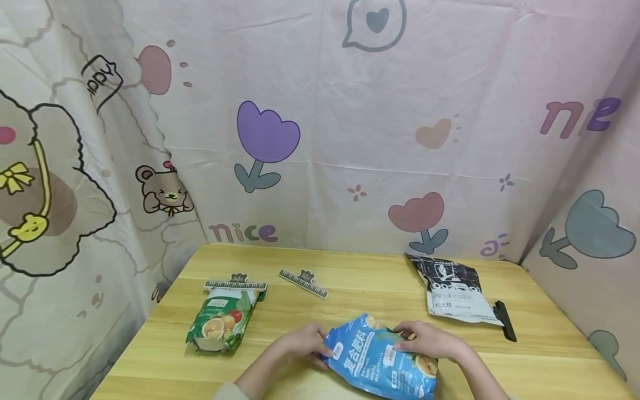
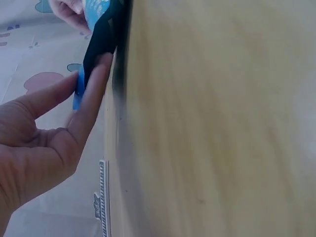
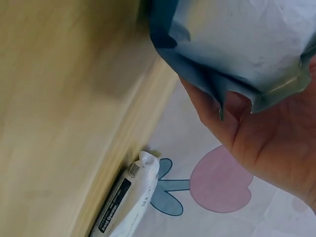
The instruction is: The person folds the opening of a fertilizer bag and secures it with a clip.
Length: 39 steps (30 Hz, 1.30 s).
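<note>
A blue printed fertilizer bag (image 1: 380, 358) lies aslant near the front middle of the table in the head view. My left hand (image 1: 307, 344) pinches its left end; the left wrist view shows the thumb and fingers (image 2: 91, 106) on either side of the blue edge. At the bag's far right side, my right hand (image 1: 427, 340) grips it, with a finger across the printed face. The right wrist view shows the bag's pale, creased surface (image 3: 237, 39) and the hand (image 3: 276, 133) around its edge.
A green fruit-printed bag (image 1: 222, 319) at the left bears a piano-keyboard clip (image 1: 235, 285). Another such clip (image 1: 303, 284) lies loose behind the blue bag. At the right lies a black-and-white bag (image 1: 452, 291) with a black clip (image 1: 505, 320) on its end. Printed cloth (image 1: 340, 122) surrounds the table.
</note>
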### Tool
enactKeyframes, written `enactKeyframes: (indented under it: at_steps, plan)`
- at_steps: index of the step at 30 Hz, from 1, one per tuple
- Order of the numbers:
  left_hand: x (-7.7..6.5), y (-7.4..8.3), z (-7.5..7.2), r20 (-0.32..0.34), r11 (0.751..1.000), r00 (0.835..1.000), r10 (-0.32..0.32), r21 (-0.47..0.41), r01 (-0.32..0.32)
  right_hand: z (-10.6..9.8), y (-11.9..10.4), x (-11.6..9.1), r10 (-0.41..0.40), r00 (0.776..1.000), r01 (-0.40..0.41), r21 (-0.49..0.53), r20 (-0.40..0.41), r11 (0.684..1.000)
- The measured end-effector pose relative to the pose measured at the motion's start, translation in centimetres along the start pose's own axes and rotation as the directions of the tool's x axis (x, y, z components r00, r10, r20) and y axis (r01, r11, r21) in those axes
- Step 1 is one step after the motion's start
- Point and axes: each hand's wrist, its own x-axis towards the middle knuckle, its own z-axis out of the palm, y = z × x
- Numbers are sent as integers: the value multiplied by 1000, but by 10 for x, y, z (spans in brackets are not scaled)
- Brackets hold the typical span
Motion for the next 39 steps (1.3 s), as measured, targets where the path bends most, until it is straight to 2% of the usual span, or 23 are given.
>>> enactKeyframes:
  at_steps: [7,15,17,19,21,23,27,29,31,33,35,39]
  plan:
    - [8,6,-2,-36,1000,999,-14,-13,13,3,2,-2,20,999,-18,51,-35,999]
    - [19,3,-4,-122,998,991,48,-38,-53,8,3,-2,61,991,-53,69,-118,996]
    - [20,1,-2,-146,995,988,57,-73,-69,9,3,-2,72,989,-63,73,-129,995]
    - [19,-3,1,-162,987,986,50,-146,-74,10,3,-3,83,988,-73,82,-128,994]
    - [17,-5,6,-170,969,985,25,-238,-65,9,4,-3,92,988,-82,83,-123,993]
    - [12,-8,11,-167,940,986,-8,-338,-49,9,5,-4,98,988,-88,89,-115,992]
    - [5,-13,23,-152,868,986,-73,-497,-13,10,7,-2,111,987,-102,83,-117,991]
    - [2,-14,29,-144,822,984,-103,-569,3,10,7,-1,116,985,-107,78,-124,991]
    - [2,-16,33,-143,780,980,-135,-625,16,11,6,-1,118,984,-110,67,-133,992]
    - [2,-16,37,-142,749,977,-157,-662,25,10,5,0,117,983,-108,71,-138,992]
    - [2,-18,39,-141,735,977,-163,-678,25,10,4,0,123,983,-112,83,-139,990]
    - [4,-20,40,-145,735,975,-167,-677,25,10,4,3,141,980,-127,103,-138,987]
